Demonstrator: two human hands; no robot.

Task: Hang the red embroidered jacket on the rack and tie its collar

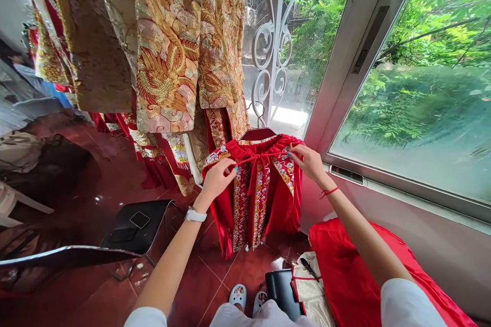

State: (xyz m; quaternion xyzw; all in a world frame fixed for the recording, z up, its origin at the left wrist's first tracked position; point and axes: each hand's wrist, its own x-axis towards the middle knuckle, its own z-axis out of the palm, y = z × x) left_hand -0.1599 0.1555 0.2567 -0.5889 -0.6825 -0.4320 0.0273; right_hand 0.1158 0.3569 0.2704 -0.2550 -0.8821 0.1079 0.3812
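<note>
Site: clothing shop or costume room, as shown by gold-embroidered garments point(166, 61) hung close together; a red embroidered garment point(261, 194) on a hanger point(259, 134) beside them; red fabric point(345, 271) spread below the window point(422, 112); a red tiled floor point(209, 265); pale material point(15, 94) at far left, blurred, possibly further gowns.

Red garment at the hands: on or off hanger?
On: the red garment hangs from the hanger, visible above its gathered top.

Between my left hand point(218, 181) and right hand point(310, 161) I have the skirt point(262, 202); garments point(166, 61) hang beyond left, a sliding window point(418, 122) right.
</note>
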